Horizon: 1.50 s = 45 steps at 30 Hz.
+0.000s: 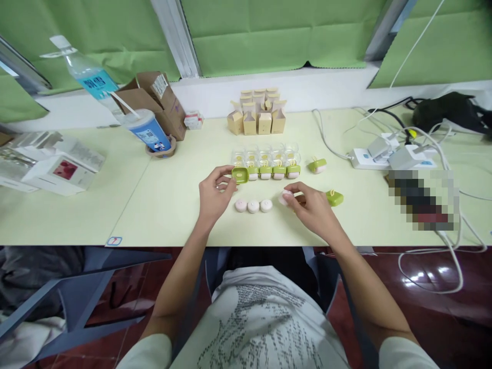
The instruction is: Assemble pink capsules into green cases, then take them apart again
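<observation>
Just in front of the clear tray (264,155), four green-topped cases (279,171) stand side by side, their row running left to right along its near edge, yellow loops pointing away from the person and pale lower parts facing toward them. At the tray's near left corner, the left hand (216,193) pinches a green shell (240,176) between thumb and fingers; its hollow faces up toward the head, and its squarish, round-cornered outline shows no clear long axis. Nearer the person than the tray, three pale round pieces (253,206) sit in a line parallel to it, knobs upward. Also on its near side, toward the right, the right hand (313,207) grips a pale pink piece (285,197) in its fingertips, the hands well apart from each other; which way that piece faces is hidden by the fingers. Right of the tray lies a loose green-and-pink case (317,165), its long axis slanting so the right end is farther from the person. Nearer than that, still right of the tray, another green case (335,198) rests just beside the right hand, lengthwise roughly left to right. Behind the tray stand small kraft boxes (250,123), flaps upward.
</observation>
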Tool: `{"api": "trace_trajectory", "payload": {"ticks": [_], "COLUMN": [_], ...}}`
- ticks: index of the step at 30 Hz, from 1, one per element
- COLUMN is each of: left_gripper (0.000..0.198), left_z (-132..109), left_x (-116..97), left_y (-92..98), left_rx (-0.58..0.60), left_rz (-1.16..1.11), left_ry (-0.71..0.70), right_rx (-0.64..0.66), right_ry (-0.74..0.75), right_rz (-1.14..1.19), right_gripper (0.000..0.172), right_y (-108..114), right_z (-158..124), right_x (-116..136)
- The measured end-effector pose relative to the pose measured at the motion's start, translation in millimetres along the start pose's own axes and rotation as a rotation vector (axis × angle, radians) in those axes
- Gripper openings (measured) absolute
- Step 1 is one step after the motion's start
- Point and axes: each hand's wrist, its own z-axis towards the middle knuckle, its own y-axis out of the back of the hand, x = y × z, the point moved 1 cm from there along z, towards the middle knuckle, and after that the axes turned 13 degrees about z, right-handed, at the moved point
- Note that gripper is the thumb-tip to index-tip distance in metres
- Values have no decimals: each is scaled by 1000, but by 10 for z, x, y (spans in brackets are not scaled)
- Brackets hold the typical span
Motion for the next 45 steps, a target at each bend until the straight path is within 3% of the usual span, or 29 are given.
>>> {"api": "trace_trajectory", "payload": {"ticks": [4, 8, 12, 29, 35, 40, 45], "left_gripper": [32, 31, 32, 36, 37, 38, 38], "left_z": [-4, -12, -18, -45, -45, -34, -29], "left_x": [-4, -4, -10, 14, 57, 58, 55], "left_y": [-13, -49, -80, -119, -139, -126, -108], "left_rx": [12, 32, 51, 134, 154, 165, 159], "left_rz": [-6, -47, -58, 22, 58, 55, 53], "left_ry": [3, 26, 41, 31, 24, 17, 24], "right_rx": [-39, 141, 267, 297, 405, 380, 336], "right_ry": [170, 199, 219, 249, 337, 361, 368], "right_rz": [-218, -320, -228, -355, -480, -432, -472], "right_gripper": [24, 19, 18, 22, 45, 22, 27], "right_y": [24, 5, -28, -117, -144, -238, -274], "right_z": [33, 30, 36, 37, 20, 73, 83], "right_x": [-58, -104, -122, -101, -68, -105, -146]}}
